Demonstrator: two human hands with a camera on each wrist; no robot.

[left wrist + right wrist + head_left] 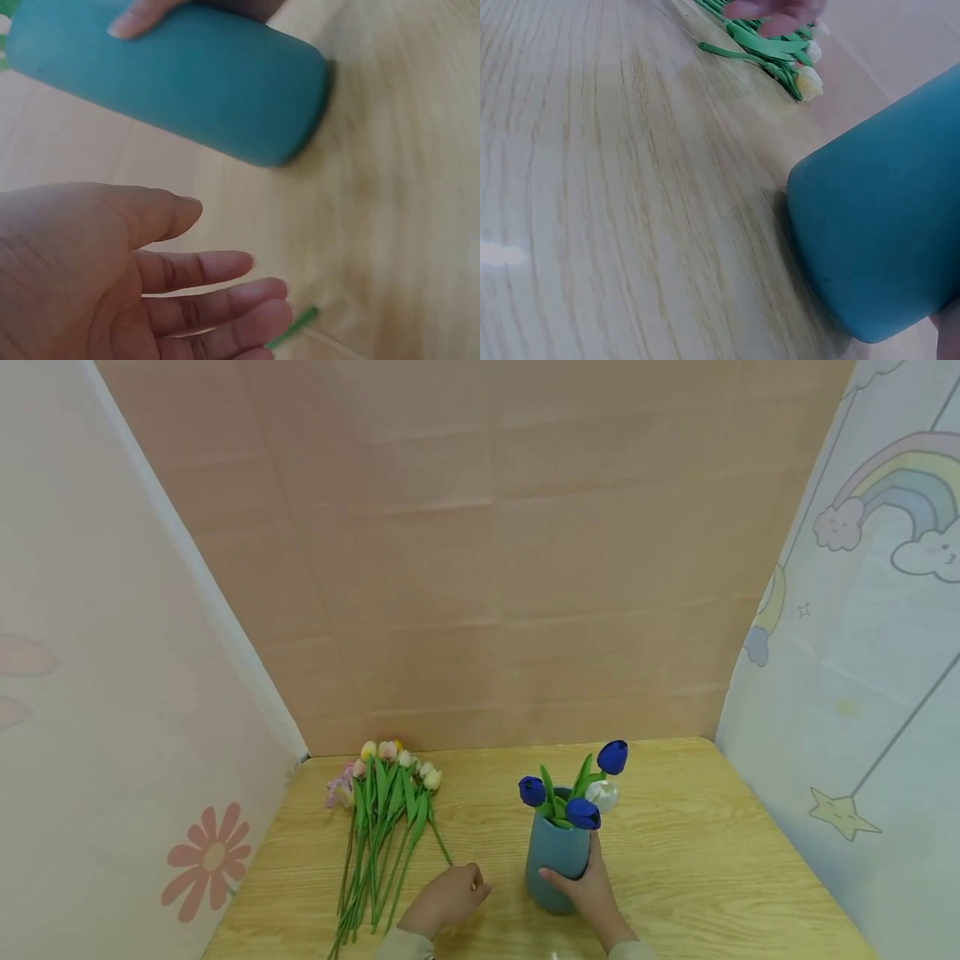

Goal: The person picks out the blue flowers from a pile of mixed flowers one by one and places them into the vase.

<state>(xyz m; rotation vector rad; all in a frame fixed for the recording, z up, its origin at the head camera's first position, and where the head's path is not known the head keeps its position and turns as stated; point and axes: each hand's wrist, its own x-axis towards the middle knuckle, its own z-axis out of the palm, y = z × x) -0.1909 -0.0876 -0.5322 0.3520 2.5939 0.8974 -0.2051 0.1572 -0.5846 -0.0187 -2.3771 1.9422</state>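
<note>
My right hand (pixel 592 893) grips a blue-green vase (pixel 553 864) from its right side, thumb across the front. Three blue tulips (pixel 582 814) and a white tulip (pixel 602 795) stand in the vase, their green leaves poking over the rim. In the left wrist view, that vase (pixel 202 82) looks tilted because of the camera angle. Left of it, my left hand (pixel 450 897) holds nothing, its fingers loosely bent and spread apart in the left wrist view. The end of a green stem (pixel 296 326) shows just beyond those fingertips.
A bunch of loose tulips (pixel 386 797), white, pink and yellow, lies on the left of the wooden table (pixel 675 860). A lilac flower (pixel 341 787) lies at its left edge. Patterned cloth walls flank the table, with a brown sheet (pixel 487 568) behind.
</note>
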